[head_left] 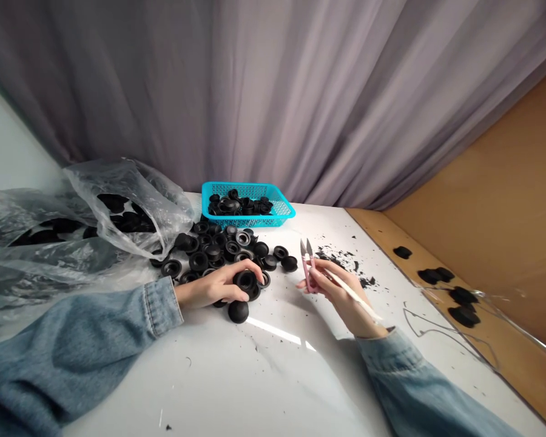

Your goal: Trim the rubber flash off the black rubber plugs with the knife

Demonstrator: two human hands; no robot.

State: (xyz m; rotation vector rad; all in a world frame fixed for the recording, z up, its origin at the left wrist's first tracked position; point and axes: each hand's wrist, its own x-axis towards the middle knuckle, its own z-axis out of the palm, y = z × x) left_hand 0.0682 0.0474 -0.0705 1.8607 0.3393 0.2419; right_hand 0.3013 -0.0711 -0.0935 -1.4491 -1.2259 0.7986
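Observation:
My left hand (213, 284) has its thumb and fingers closed around a round black rubber plug (246, 282), hollow side facing up. Just below it on the table sits a domed black plug (238, 311). Beside and behind this hand spreads a loose pile of similar black plugs (213, 252). Off to the right, my right hand (341, 297) grips pink-handled thread snips (307, 270), blades apart and pointing away from me. A slim white strip (352, 295) lies along the same hand; I cannot tell what it is.
A blue perforated basket (286, 213) with black plugs stands at the back. Clear plastic bags (131, 176) of black pieces lie at left. Black trimmings (346, 258) litter the white table (200, 376). At right are several black pieces (463, 295) and a bent wire (437, 331).

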